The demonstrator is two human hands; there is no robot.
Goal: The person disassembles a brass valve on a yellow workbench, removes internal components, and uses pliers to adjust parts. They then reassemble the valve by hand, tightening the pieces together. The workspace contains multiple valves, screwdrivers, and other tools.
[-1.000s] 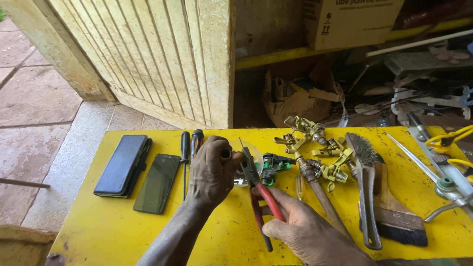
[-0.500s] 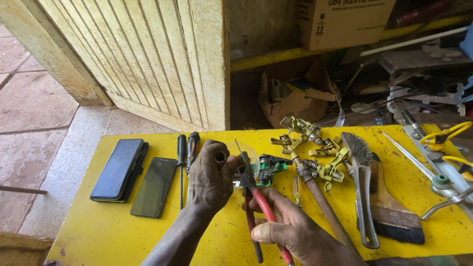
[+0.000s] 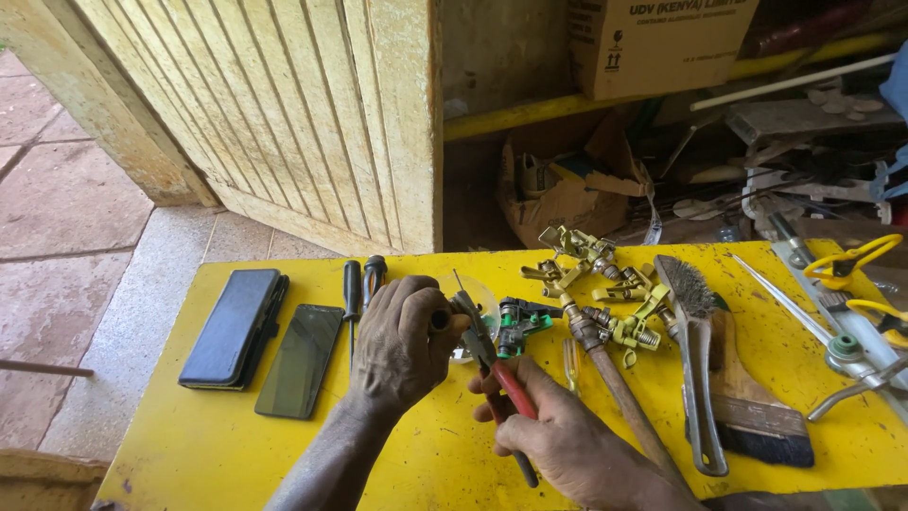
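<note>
Two phones lie at the left of the yellow table [image 3: 189, 454]: a cased phone [image 3: 234, 327] and, just beside it, a bare black phone [image 3: 301, 360]. Next come two screwdrivers [image 3: 352, 293], side by side. The left hand [image 3: 402, 345] curls its fingers around a small part I cannot make out, over a clear round disc [image 3: 482, 303]. The right hand [image 3: 553, 435] grips the red-handled pliers [image 3: 492, 364], fingers wrapped tight on the handles, the nose meeting the part at the left fingertips. Just right sits a green and black sprinkler head [image 3: 520, 320], then brass sprinkler fittings [image 3: 605, 284], a wire brush [image 3: 695, 360] and a paintbrush [image 3: 757, 407].
</note>
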